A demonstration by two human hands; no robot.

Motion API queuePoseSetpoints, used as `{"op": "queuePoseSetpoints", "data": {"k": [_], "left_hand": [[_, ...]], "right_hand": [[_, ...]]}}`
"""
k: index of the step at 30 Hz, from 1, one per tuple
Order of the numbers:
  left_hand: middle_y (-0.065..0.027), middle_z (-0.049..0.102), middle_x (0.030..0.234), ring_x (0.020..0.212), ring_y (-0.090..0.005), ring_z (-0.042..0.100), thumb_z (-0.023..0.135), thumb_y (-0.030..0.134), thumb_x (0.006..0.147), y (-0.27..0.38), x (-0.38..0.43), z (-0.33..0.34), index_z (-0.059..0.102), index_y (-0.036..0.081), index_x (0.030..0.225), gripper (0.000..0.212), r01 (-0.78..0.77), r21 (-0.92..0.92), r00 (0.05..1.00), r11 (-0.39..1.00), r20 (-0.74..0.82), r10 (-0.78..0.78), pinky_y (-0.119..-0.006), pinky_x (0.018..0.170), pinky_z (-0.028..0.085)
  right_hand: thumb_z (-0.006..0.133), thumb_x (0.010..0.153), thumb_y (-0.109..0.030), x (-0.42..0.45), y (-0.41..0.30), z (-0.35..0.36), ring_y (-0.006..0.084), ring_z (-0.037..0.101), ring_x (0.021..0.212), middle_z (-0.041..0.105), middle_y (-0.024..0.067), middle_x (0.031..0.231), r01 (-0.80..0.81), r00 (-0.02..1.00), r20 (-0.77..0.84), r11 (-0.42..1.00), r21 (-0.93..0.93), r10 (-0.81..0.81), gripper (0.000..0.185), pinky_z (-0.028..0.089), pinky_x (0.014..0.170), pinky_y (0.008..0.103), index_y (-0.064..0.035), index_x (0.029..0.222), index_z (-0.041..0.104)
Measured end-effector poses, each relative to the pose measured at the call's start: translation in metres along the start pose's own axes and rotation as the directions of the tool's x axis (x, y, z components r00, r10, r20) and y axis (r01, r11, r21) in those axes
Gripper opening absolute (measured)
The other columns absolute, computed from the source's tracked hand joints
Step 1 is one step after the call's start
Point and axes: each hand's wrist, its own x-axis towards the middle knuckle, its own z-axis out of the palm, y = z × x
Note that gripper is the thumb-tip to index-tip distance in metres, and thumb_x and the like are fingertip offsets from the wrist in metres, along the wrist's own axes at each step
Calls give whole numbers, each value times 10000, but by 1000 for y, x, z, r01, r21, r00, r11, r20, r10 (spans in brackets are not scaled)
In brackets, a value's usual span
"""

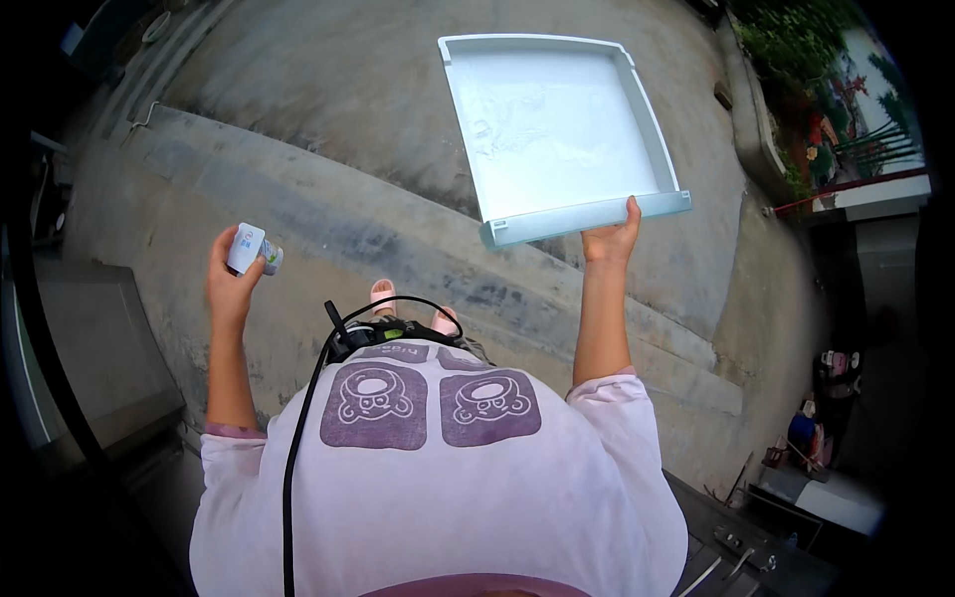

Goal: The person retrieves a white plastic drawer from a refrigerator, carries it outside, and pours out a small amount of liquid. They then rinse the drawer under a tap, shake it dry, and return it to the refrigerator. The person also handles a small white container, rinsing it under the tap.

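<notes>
Out to the left, my left hand [233, 283] grips a small yogurt cup [254, 250] with a flat white lid that bears writing. The cup is tilted, its lid turned towards me. On the right, my right hand [613, 237] holds a shallow white plastic drawer [556, 134], like one from a refrigerator, by its pale blue-green front edge. My thumb lies over that edge; the other fingers are hidden beneath. Whitish smears, perhaps frost or water, mark the left part of the drawer's floor. The drawer is held out in the air above the concrete.
Below me runs a low concrete step [448, 198] across the yard. My feet in pink sandals [383, 292] stand near it. A black cable [295, 448] hangs down my front. Plants [798, 45] grow behind a low kerb at the upper right. A grey panel [104, 336] stands at left.
</notes>
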Motion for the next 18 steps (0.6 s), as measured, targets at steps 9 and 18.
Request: {"op": "queuePoseSetpoints", "data": {"k": [9, 18], "left_hand": [[-124, 488, 1213, 1110, -203, 484, 670, 41, 702, -2, 51, -6, 433, 15, 1255, 602, -31, 17, 1000, 999, 1, 31, -321, 921, 403], [-129, 492, 1212, 1123, -215, 478, 664, 45, 705, -21, 81, 10, 432, 10, 1252, 596, 25, 84, 998, 996, 51, -29, -330, 937, 390]], "right_hand": [[592, 793, -261, 25, 17, -16, 258, 456, 1148, 457, 101, 1255, 34, 999, 41, 999, -36, -33, 591, 380, 968, 412, -37, 1293, 370], [657, 775, -141, 57, -41, 60, 215, 542, 959, 534, 115, 1097, 473, 861, 92, 721, -506, -500, 470, 443, 851, 328, 33, 1167, 464]]}}
